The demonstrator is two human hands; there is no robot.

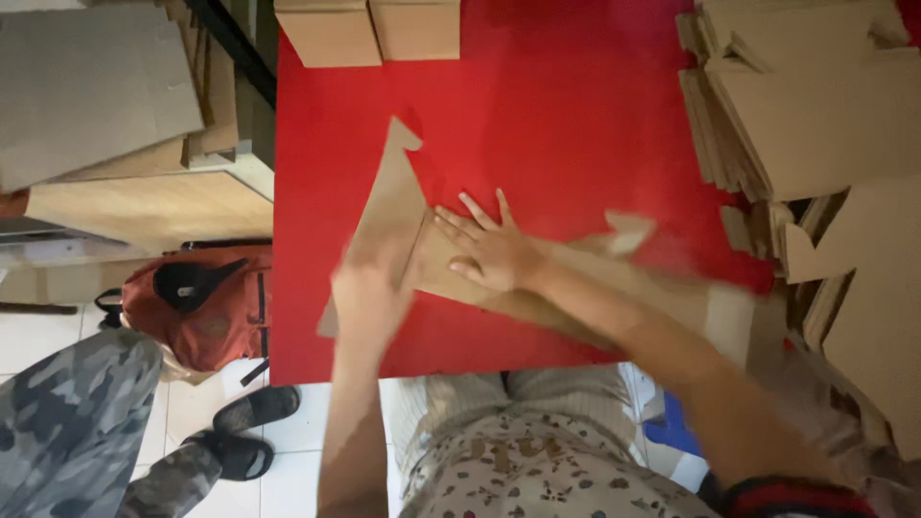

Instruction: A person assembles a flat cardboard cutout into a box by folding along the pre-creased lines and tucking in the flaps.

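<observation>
A flat piece of brown cardboard [393, 206] lies on the red table [576, 115], near the front edge. It is cut for a box and has flaps. The right hand [494, 251] lies flat on top of it with its fingers [475, 209] spread out and open, pressing down. The left hand [369, 288] is at the left part of the cardboard. It is blurry, so I cannot tell if its fingers are gripping the flap or just touching it.

Two small closed boxes [369, 31] sit at the far edge of the table. A big stack of flat cardboard [806, 105] is on the right side. On the floor to the left are a red backpack [206, 302] and black sandals [245, 432], beside a leg in camouflage trousers [67, 422].
</observation>
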